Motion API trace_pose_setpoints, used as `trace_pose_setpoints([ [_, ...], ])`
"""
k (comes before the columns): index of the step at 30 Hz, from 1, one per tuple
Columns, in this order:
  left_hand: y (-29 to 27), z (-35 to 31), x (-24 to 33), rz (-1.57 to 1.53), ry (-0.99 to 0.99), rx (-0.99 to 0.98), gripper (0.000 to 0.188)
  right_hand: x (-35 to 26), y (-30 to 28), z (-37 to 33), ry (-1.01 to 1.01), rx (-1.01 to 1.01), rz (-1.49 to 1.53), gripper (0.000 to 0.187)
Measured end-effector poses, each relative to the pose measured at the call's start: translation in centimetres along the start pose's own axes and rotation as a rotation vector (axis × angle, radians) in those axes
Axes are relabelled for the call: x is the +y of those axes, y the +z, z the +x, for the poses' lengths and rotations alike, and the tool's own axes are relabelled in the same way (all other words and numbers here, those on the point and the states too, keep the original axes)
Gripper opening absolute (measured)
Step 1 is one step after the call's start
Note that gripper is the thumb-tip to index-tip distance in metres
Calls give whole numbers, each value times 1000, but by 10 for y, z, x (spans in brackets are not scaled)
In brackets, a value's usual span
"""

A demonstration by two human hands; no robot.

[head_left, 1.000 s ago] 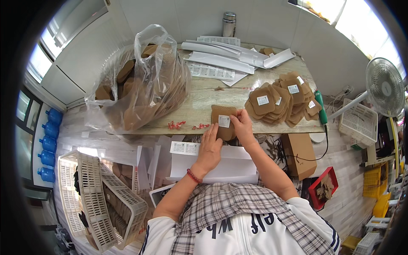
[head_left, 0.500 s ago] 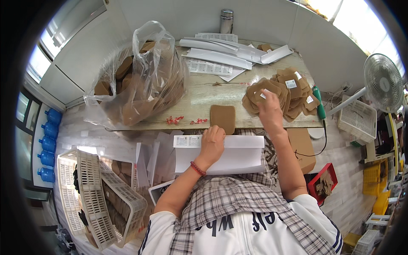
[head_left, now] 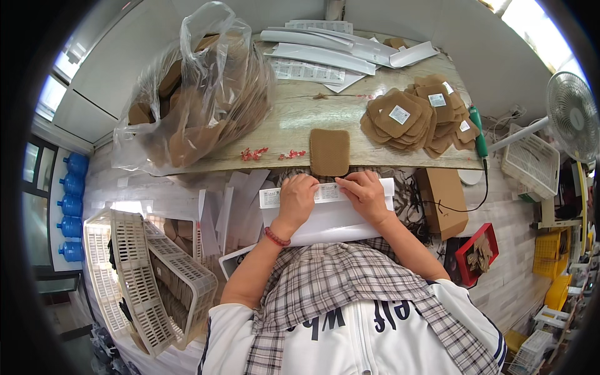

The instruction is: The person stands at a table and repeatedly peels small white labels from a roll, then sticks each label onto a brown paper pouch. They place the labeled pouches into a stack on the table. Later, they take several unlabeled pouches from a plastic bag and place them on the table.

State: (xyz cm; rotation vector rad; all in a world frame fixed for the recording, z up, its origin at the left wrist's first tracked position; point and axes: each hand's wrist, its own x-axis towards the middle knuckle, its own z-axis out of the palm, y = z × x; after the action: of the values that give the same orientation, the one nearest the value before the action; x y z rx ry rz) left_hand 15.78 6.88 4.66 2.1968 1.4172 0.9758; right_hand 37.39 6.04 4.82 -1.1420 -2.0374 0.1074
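1. We see the left hand (head_left: 297, 195) and the right hand (head_left: 364, 194) side by side on a white sheet of labels (head_left: 331, 212), which lies across the lap just below the near edge of the counter (head_left: 294, 119). Kept there, the sheet is close to the body and the counter stays free for the brown pieces.
2. The fingers of the left hand are curled down onto the sheet's upper strip; they seem to press it flat, and we cannot tell whether they pinch anything.
3. The fingers of the right hand are bent and drawn close together at the same strip, tips touching the paper at about 11 o'clock of the hand, as if picking at a label. Whether one is lifted is too small to tell.
4. A single brown card piece (head_left: 329, 152) lies flat on the counter at 12 o'clock from the hands, just beyond them, with no label showing on it.
5. At 2 o'clock, a fanned pile of brown pieces (head_left: 415, 122) carries white labels, kept apart from the bare one.
6. At 10 o'clock, a clear plastic bag (head_left: 194, 94) holds many more brown pieces.
7. White backing strips (head_left: 325, 53) lie at the counter's far edge, out of the way.
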Motion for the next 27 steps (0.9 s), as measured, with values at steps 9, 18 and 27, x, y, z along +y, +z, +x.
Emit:
trace_pose_setpoints([
  [9,0,4,1,-53,-58,-18,10,0,4,-7,-165,41,-180,32],
  [18,-1,6,4,-27,-70,-29,11,-7,16,-5,110,133,75,20],
  [27,3,11,-3,-154,-175,-110,9,-17,7,-17,191,70,362,17],
])
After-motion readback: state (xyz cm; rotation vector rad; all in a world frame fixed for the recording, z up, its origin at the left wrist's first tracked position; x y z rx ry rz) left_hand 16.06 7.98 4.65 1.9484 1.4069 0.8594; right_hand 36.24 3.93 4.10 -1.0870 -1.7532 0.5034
